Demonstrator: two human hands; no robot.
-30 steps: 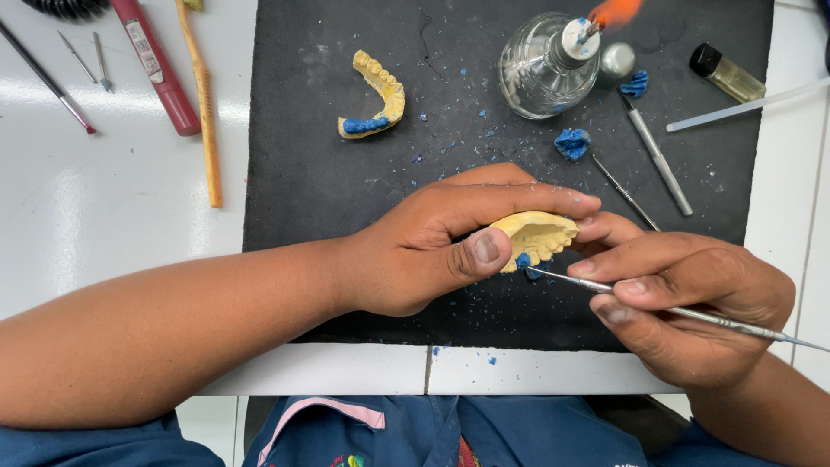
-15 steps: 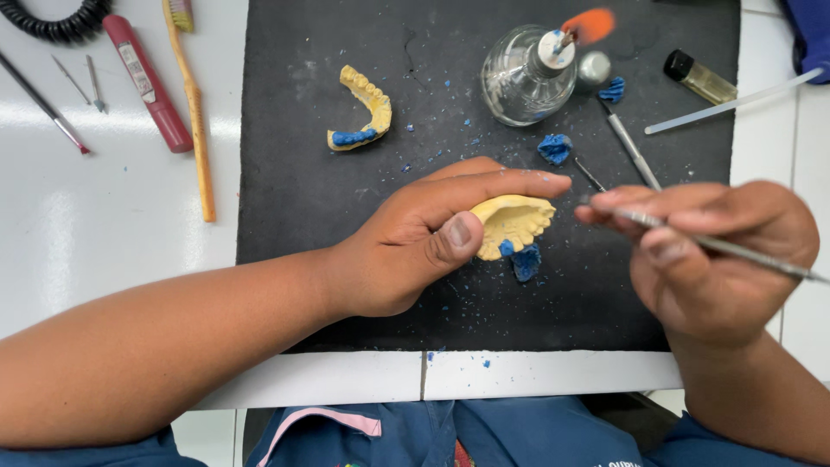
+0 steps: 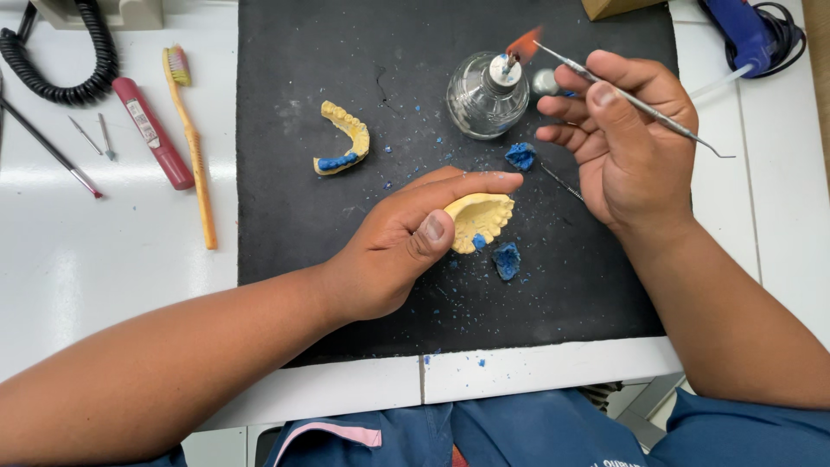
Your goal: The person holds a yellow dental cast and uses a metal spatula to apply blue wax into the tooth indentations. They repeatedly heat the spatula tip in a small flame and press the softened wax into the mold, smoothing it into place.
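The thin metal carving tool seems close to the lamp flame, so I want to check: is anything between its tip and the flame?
Nothing visible: the thin metal carving tool in the right hand reaches the orange flame of the glass spirit lamp unobstructed.

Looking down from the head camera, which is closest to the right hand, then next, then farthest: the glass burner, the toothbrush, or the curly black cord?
From the right hand:
1. Burner, just left of it, lit.
2. Toothbrush, left, off the black mat.
3. Cord, far top-left corner.
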